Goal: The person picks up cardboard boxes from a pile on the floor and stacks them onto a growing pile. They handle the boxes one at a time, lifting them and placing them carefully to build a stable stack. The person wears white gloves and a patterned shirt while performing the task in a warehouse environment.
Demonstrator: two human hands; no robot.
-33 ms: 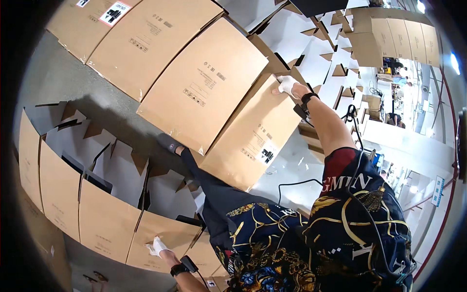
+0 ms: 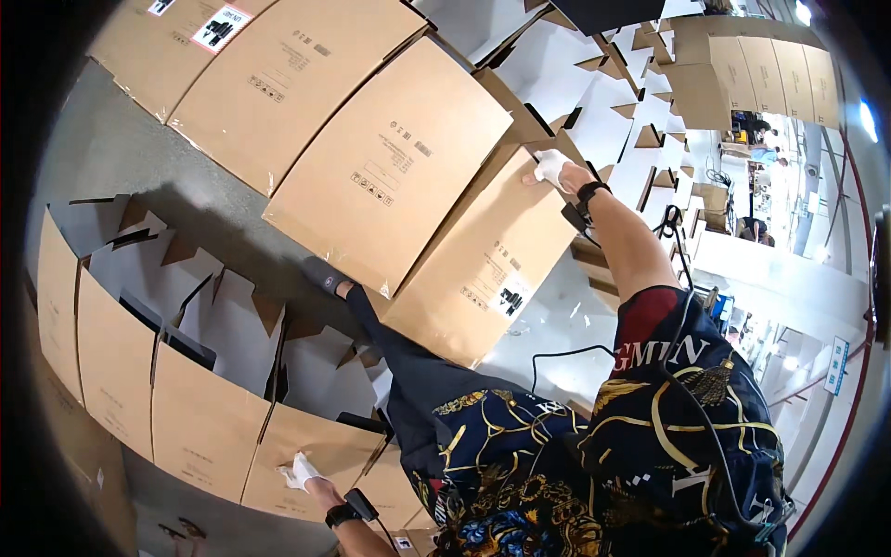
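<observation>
My right hand [image 2: 554, 172], in a white glove with bare fingertips, grips the top edge of a tall brown carton [image 2: 464, 269]. Its thumb lies on the printed front face, and the other fingers are partly hidden at the edge. Low in the view, my left hand [image 2: 300, 472], gloved the same way, rests with fingers stretched out against the side of an open-topped carton [image 2: 269, 455]. That carton stands in a row of similar ones with white inner walls. A larger carton [image 2: 390, 167] stands right beside the one in my right hand.
More cartons [image 2: 297, 74] line up at the far left. Open cartons with raised flaps [image 2: 640, 139] fill the area behind my right hand. A grey floor aisle [image 2: 223, 172] runs between the rows, with my shoe [image 2: 325, 277] on it. A black cable [image 2: 575, 352] hangs near my body.
</observation>
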